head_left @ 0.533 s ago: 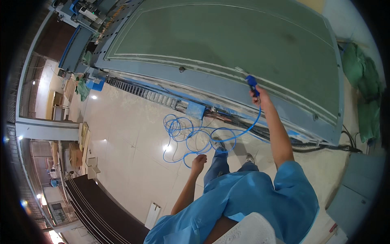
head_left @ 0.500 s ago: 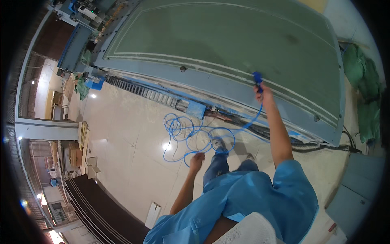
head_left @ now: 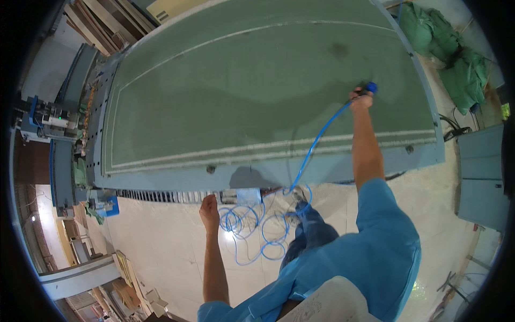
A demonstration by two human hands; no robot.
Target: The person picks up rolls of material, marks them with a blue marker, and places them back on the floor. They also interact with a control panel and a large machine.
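Note:
My right hand (head_left: 361, 100) is closed around a blue air blow gun (head_left: 370, 87), held over the right part of a large machine bed with a green top (head_left: 241, 80). From the gun a blue air hose (head_left: 317, 140) runs down across the bed's near edge. Its slack lies in loose coils (head_left: 241, 222) on the floor by my feet. My left hand (head_left: 210, 213) hangs just in front of the near edge, left of the coils. Its fingers are curled together, and nothing shows in them.
A dark cable chain (head_left: 161, 196) runs along the bed's near side. At the left stands a machine head (head_left: 59, 118). Green sacks (head_left: 464, 80) lie beyond the right end, with a grey-blue cabinet (head_left: 480, 174) nearer. Boards (head_left: 107, 24) lean at the far left.
My right hand has carried the blow gun from the bed's near border farther in and to the right. My left hand has moved left and forward. The view has turned.

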